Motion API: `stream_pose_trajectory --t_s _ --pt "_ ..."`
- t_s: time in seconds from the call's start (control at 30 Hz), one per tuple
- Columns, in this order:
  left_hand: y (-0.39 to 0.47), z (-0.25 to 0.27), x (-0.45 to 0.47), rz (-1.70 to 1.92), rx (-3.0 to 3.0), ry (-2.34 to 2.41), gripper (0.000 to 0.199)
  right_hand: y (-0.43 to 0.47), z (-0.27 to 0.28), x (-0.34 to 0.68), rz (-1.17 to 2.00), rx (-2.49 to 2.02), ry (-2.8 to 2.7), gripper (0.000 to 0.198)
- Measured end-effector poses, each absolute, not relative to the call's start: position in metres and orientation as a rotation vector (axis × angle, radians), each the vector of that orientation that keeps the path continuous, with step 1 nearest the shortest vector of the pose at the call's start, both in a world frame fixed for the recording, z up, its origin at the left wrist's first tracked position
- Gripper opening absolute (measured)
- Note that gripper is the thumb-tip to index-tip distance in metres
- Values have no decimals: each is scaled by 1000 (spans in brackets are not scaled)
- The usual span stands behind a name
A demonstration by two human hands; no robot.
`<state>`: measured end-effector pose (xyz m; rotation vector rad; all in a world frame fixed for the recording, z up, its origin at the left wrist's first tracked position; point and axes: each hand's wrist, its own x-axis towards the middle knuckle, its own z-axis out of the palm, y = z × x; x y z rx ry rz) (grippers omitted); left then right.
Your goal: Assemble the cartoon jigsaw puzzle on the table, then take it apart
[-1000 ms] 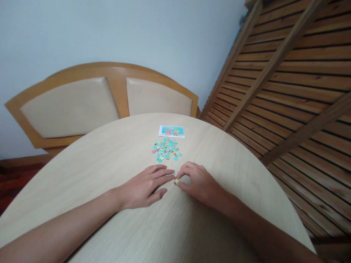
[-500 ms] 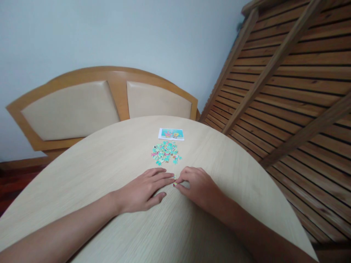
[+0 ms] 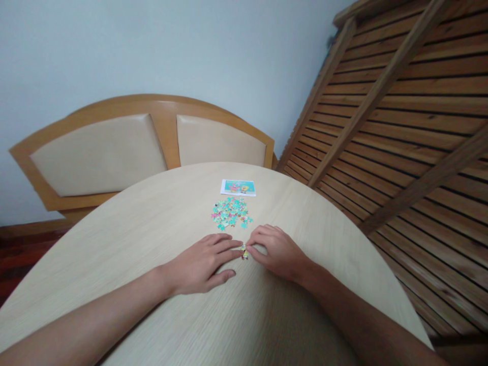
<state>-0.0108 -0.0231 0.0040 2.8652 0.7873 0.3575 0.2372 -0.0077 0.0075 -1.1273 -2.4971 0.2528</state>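
Observation:
A small cluster of joined jigsaw puzzle pieces (image 3: 244,254), yellowish with some red, lies on the table between my hands. My left hand (image 3: 204,263) rests flat with its fingers stretched out, the fingertips touching the cluster's left side. At the cluster's upper right edge, my right hand (image 3: 276,250) pinches with thumb and forefinger; a puzzle piece seems to be there, but the fingertips mostly cover it. Just beyond my hands is a loose heap of puzzle pieces (image 3: 231,212), mostly turquoise with bits of pink and yellow.
Behind the heap lies a picture card (image 3: 239,187) with a pink and a yellow cartoon figure. All this is on a round pale wooden table (image 3: 160,203). A padded headboard (image 3: 163,127) stands against the wall, and slatted wood (image 3: 381,117) rises at the right.
My right hand has shifted slightly up and away from the lower part of the cluster, so more of the cluster shows. The left hand has barely moved.

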Motion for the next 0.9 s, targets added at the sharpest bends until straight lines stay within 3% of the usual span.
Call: stream_pose_trajectory --t_s 0.2,0.6,0.8,0.9 --pt "-22 0 -12 432 2863 764 45 9 -8 239 183 -1163 -2473 38" --pt "-22 -3 -13 441 2870 772 45 15 -8 248 106 -1382 -2302 17" --pt "-24 -1 -9 458 2861 785 43 18 -12 240 204 -1246 -2420 46" --pt "-24 0 -8 442 2863 783 43 18 -12 235 280 -1214 -2523 51"
